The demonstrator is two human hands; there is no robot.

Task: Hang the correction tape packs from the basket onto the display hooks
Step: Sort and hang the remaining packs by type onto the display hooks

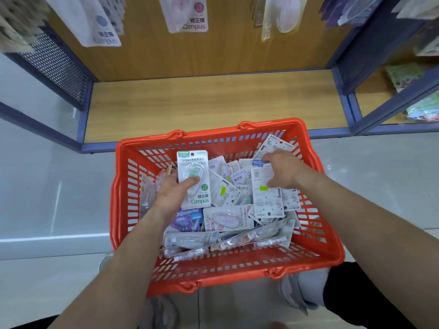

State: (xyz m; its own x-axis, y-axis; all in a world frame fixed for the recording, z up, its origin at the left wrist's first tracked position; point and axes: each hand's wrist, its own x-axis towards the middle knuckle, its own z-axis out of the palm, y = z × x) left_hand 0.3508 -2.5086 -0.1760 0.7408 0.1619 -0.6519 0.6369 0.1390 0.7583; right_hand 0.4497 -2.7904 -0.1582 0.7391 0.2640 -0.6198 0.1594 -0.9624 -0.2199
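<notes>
Here, Campus pack (193, 166) in left hand (169, 194).

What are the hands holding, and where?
The left hand holds a green correction tape pack by its lower left side, thumb in front. The right hand touches the pile; grip unclear.

Bright, even light is cast over the red basket (213, 136), pale streaks of glare are seen on the glossy floor (57, 203) left of it, and the hanging packs (187, 17) far above it are smeared by blur and bent by wide-angle distortion.
</notes>
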